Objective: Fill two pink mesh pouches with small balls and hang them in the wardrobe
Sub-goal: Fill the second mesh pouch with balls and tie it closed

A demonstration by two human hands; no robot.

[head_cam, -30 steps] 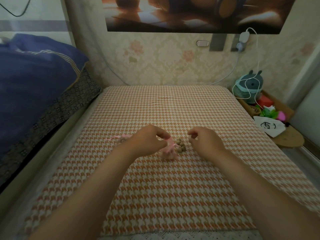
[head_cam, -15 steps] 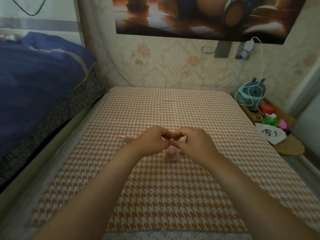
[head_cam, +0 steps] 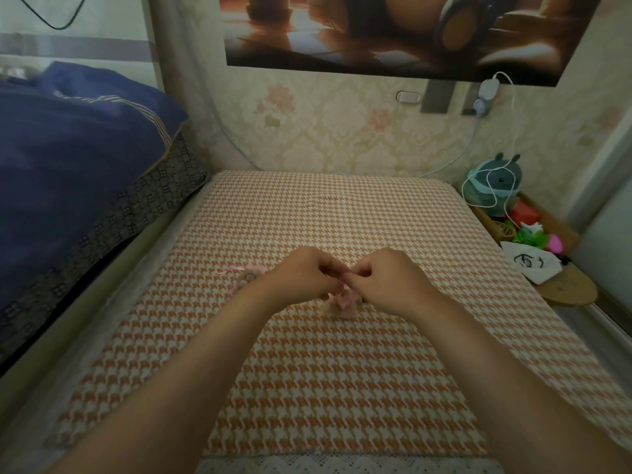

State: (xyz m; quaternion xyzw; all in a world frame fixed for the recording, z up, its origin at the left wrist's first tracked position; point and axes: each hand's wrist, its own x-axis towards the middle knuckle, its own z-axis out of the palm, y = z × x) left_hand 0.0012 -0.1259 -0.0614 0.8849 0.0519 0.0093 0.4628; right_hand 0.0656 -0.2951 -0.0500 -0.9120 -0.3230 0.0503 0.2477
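Head view: left hand (head_cam: 301,275) and right hand (head_cam: 386,282) meet fingertip to fingertip over the middle of the bed cover (head_cam: 342,388), orange and white houndstooth. Each grip is pressed thumb to forefinger, pinching the top of the pink pouch (head_cam: 345,302), which sits on the cover just below the knuckles. String or mesh in the pinch: cannot tell. Also a second pouch (head_cam: 248,277), lying on the cover just left of the left wrist, untouched. Blue quilt (head_cam: 68,148) heaped far left. Teal toy (head_cam: 492,183) with white cable beside the bed, right.
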